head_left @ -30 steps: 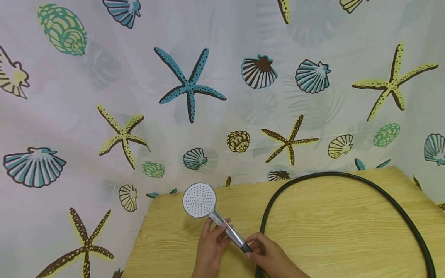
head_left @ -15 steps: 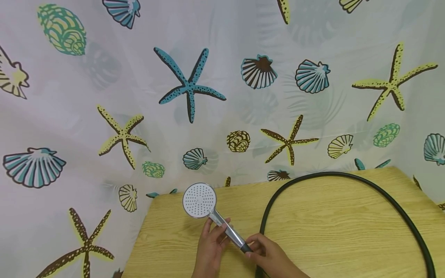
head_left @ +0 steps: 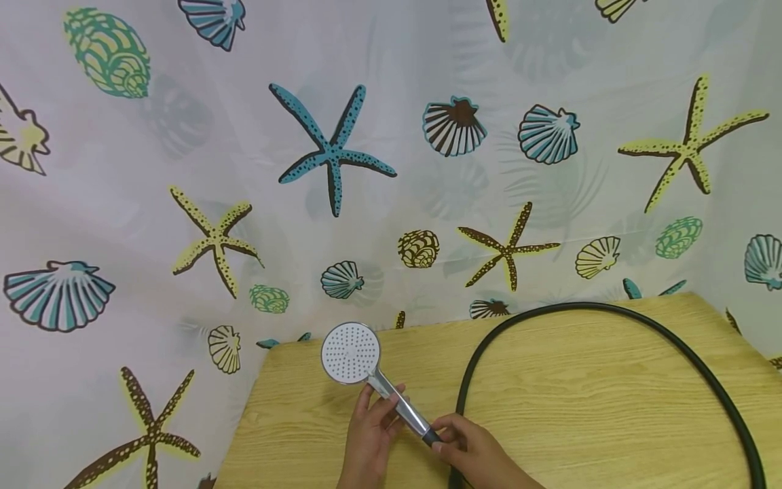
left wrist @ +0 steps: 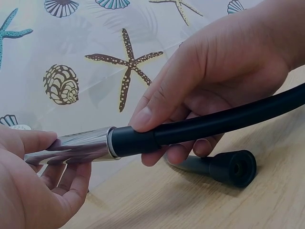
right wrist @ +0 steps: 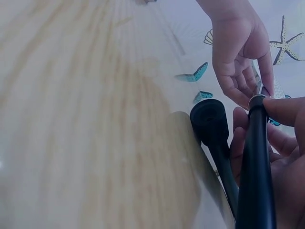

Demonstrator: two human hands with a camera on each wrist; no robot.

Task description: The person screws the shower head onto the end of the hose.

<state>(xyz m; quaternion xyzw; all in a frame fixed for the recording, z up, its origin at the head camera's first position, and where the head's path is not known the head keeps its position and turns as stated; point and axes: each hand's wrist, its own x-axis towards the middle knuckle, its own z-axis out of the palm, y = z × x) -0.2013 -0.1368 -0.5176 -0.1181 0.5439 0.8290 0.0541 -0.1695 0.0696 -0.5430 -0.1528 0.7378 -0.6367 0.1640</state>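
A chrome shower head with a round white nozzle face is held tilted over the table. My left hand grips its handle, thumb on one side and fingers on the other, as the left wrist view also shows. My right hand pinches the black end fitting of a hose between thumb and fingers. That fitting meets the end of the chrome handle in line with it. The hose's other end, a flared black connector, lies on the table behind the right hand's fingers.
The black hose arcs in a wide loop over the wooden table to the right. A white curtain printed with starfish and shells hangs behind the table and along both sides.
My right hand has shifted very slightly at the hose fitting. The left hand and the shower head stay in place.
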